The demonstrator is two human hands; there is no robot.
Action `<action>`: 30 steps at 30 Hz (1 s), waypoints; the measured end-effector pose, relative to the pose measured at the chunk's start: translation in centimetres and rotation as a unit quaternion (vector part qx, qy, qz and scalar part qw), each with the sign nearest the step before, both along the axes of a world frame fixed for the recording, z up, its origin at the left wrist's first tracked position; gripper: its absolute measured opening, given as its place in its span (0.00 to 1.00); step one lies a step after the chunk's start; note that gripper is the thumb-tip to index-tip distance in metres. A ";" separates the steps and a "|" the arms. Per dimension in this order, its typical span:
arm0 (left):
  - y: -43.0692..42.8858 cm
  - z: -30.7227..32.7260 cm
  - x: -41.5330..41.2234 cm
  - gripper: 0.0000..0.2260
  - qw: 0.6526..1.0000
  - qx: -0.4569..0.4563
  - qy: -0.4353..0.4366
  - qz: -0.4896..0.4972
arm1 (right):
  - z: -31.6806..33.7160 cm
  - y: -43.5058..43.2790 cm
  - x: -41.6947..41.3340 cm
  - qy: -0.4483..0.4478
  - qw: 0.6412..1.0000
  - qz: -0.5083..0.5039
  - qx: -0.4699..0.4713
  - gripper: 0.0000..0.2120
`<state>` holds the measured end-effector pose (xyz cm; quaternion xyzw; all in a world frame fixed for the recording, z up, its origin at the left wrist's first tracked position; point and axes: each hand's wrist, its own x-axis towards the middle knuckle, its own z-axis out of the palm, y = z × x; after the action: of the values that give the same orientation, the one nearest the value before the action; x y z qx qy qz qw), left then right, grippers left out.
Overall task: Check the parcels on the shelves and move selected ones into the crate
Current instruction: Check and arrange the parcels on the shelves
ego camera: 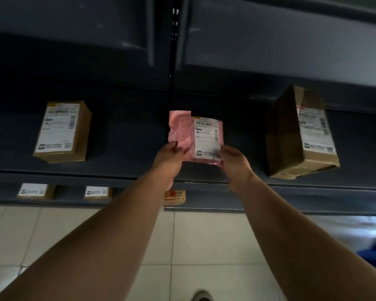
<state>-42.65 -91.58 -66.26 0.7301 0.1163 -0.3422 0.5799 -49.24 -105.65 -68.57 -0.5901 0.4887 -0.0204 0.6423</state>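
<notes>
We see both arms stretched out over a dark shelf [128,131], holding a flat pink parcel [182,135] by its near edge. The left hand [169,158] pinches the pink plastic at the near left corner, fingers [175,148] closed on it. The right hand [234,161] grips the near right corner, its fingers [220,151] clamped over the bottom of the white shipping label [207,137] that covers the right half of the parcel. The print on the label is too blurred for us to read. We cannot tell whether the parcel's far end rests on the shelf or is lifted clear.

On the same shelf, well to the left, a small brown box [62,132] lies flat with a white label facing up. Well to the right, a taller brown box [300,135] stands tilted, also labelled.

On the lower shelf [269,203], only partly visible under the upper shelf's front edge, we make out two small labelled boxes [36,191] [97,192] at left and a tan package [174,197] just below the left wrist.

Pale floor tiles [204,246] run beneath the arms, and the toe of a shoe [201,296] shows at the bottom edge.
</notes>
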 end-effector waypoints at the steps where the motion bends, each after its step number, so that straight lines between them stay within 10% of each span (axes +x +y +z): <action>1: -0.1 -0.3 -0.3 0.16 1.000 -0.002 0.008 0.019 | 0.1 -0.3 -0.4 -0.005 1.000 -0.010 0.028 0.09; 12: 0.4 -1.0 -3.2 0.14 0.986 -0.052 0.046 0.150 | 2.8 -1.0 -5.4 -0.035 0.989 -0.035 0.141 0.10; 30: 0.1 -1.5 -2.1 0.02 0.996 0.071 -0.031 0.046 | 3.2 0.2 -2.9 0.004 0.989 0.145 -0.017 0.14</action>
<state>-44.80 -91.45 -67.75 0.7739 0.1556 -0.2832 0.5447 -52.12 -105.44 -65.37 -0.6654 0.4003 0.0671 0.6265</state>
